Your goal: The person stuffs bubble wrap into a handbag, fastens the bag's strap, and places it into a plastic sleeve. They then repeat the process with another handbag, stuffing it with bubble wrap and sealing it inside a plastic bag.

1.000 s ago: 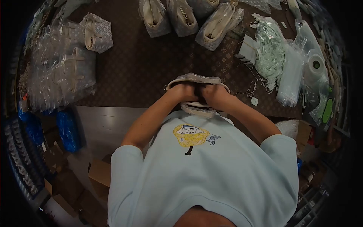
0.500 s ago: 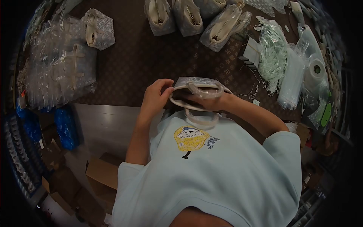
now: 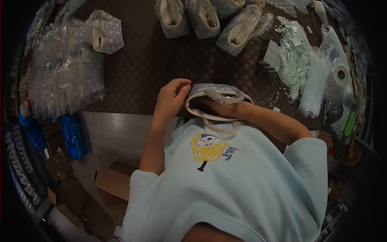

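nearest me, at six o'clock on my head view, i see the pale blue shirt (image 3: 225, 185) with its yellow printed figure. a cardboard box (image 3: 115, 183) stands open at eight o'clock.

the patterned handbag (image 3: 204, 87) sits just off the dial's centre, towards two o'clock, at the near edge of the brown table (image 3: 141, 68), its mouth open. one wrapped handle loops over my right wrist area; the other hangs against the shirt. my right hand (image 3: 225, 108) reaches into the bag, its fingers hidden, so i cannot tell whether they grip anything. my left hand (image 3: 171, 97) is raised just beside the bag's rim, at its nine o'clock, fingers curled with the thumb apart from them, clamped on nothing i can see.

blue wrapped bundles (image 3: 72, 137) lie near nine o'clock. at three is a green object (image 3: 350, 123), and towards half past two, clear plastic sleeves (image 3: 315, 90) and a clear film roll (image 3: 340, 75).

farther out, plastic-covered bags (image 3: 90, 76) crowd ten o'clock, pale green shreds (image 3: 294, 56) heap at two, and more wrapped bags (image 3: 204, 21) stand between twelve and one.
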`<action>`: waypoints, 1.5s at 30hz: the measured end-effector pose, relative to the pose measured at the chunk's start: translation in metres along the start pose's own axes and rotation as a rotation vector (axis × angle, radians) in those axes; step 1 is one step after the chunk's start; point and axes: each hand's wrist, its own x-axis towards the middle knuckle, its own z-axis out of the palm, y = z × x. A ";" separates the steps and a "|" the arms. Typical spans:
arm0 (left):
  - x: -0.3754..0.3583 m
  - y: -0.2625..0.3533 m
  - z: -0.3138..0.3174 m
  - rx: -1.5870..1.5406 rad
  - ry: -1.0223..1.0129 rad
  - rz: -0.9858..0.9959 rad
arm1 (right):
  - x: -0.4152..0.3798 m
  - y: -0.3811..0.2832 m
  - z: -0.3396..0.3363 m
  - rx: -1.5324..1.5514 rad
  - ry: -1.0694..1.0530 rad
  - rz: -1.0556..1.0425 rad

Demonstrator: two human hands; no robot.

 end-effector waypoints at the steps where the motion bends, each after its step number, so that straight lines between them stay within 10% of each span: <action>1: 0.002 0.001 0.000 0.016 0.011 0.037 | -0.003 0.007 0.005 -0.180 -0.003 -0.113; 6: 0.011 0.011 -0.002 0.084 -0.097 0.048 | -0.003 0.000 0.007 -0.334 -0.046 -0.168; 14: 0.046 0.046 -0.004 0.162 -0.658 0.037 | 0.022 -0.007 0.020 0.449 -0.068 0.332; 18: 0.070 0.058 -0.001 -0.623 -0.938 0.000 | 0.013 -0.018 0.006 0.120 -0.217 0.310; 23: 0.067 0.080 0.057 0.921 -0.799 0.321 | 0.006 -0.007 0.033 -0.460 -0.101 0.036; 27: 0.061 0.051 0.085 1.234 -0.798 0.309 | -0.015 -0.062 0.019 -0.109 -0.071 0.291; 29: 0.054 0.040 0.074 1.144 -0.708 0.363 | -0.027 -0.055 0.020 -0.435 -0.443 0.357; 33: 0.044 0.012 0.048 0.861 -0.372 0.157 | -0.050 -0.051 0.008 -0.837 -0.379 0.290; 36: 0.032 -0.027 0.044 0.138 -0.125 0.055 | -0.046 -0.049 0.015 -1.238 0.064 0.211; 39: 0.021 -0.044 0.056 -0.043 -0.151 0.282 | -0.020 -0.054 0.031 -0.971 0.161 0.360; 40: 0.010 -0.027 0.055 -0.359 -0.243 -0.084 | -0.011 -0.039 0.040 -1.033 0.244 0.300; 43: -0.004 -0.036 0.049 -0.396 -0.402 -0.195 | -0.005 -0.009 0.033 -0.410 0.237 0.346; 45: -0.008 -0.046 0.046 -0.439 -0.352 -0.228 | -0.007 0.010 0.047 -0.594 0.363 0.212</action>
